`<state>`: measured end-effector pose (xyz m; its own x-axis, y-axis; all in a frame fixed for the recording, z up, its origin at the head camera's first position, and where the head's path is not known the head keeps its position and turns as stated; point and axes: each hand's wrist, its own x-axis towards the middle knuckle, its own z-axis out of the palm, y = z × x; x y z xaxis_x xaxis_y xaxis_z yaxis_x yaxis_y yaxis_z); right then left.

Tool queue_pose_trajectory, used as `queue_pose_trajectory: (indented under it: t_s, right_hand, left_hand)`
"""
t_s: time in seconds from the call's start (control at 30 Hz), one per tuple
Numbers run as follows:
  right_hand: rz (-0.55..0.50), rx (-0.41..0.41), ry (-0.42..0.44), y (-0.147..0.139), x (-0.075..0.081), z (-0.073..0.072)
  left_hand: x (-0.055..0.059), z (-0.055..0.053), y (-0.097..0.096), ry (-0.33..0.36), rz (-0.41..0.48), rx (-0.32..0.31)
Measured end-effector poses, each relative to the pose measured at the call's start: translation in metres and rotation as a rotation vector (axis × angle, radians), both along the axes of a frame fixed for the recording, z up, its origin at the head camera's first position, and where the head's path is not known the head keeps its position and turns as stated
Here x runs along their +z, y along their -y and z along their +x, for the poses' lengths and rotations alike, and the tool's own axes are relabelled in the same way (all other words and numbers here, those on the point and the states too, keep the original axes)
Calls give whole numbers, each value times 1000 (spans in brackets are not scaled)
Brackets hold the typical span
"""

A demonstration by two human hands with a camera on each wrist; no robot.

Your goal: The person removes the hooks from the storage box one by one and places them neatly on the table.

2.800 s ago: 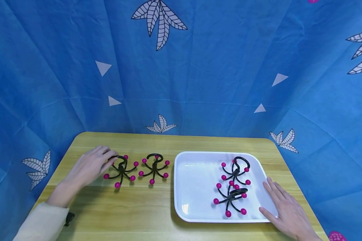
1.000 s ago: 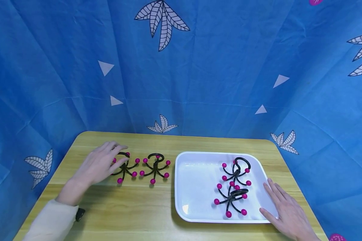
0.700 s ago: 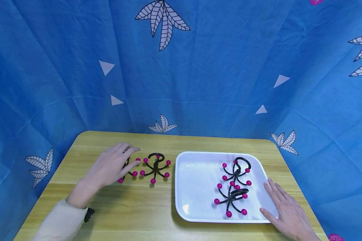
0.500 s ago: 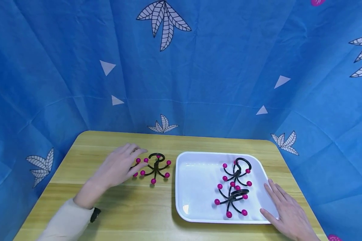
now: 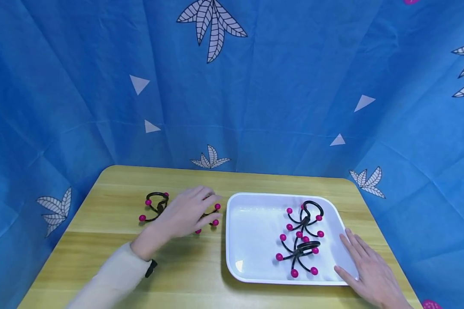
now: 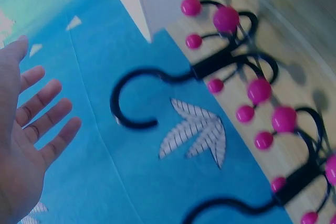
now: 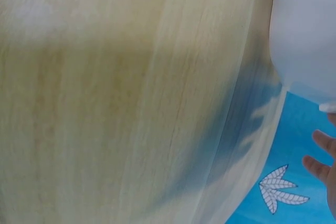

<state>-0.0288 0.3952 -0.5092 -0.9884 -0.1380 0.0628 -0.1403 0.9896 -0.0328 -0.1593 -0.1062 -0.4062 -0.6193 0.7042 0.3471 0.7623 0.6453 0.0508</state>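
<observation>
Two black wire hooks with arms tipped by pink balls rest on the wooden table: a left one (image 5: 160, 208) and one beside the tray (image 5: 211, 213). My left hand (image 5: 185, 211) hovers over the second and hides most of it. In the left wrist view, the fingers of that hand (image 6: 31, 129) are spread and relaxed, apart from the curved hook (image 6: 210, 65). Two more such hooks, an upper (image 5: 304, 221) and a lower (image 5: 298, 252), lie in the white tray (image 5: 251, 244). My right hand (image 5: 371, 270) rests flat-fingered on the tray's right rim, holding nothing.
The wooden table (image 5: 178, 274) has rounded far corners and meets a blue cloth (image 5: 294, 86) with leaf prints behind and at both sides. The tray's raised rim stands to the right of the table hooks.
My left hand has moved right, from the left hook to the one nearest the tray, uncovering the left hook. My right hand has stayed on the rim.
</observation>
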Motion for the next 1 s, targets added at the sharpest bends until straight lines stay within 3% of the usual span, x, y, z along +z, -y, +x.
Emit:
queue_pose_trajectory:
  t_s: [0.2, 0.3, 0.57, 0.87, 1.0]
  right_hand:
    - [5, 8, 0, 1, 0, 0]
    - [5, 10, -2, 0, -1, 0]
    - [14, -12, 47, 0, 2, -2]
    - [18, -9, 42, 0, 4, -3]
    - [17, -19, 64, 0, 4, -3]
  left_hand:
    - [-5, 2, -28, -24, 23, -115]
    - [-7, 5, -41, -1, 46, -148]
    - [-6, 15, -74, 154, -44, -167]
    - [-3, 18, -113, 111, -120, -214]
    - [-2, 21, -129, 150, -145, -229]
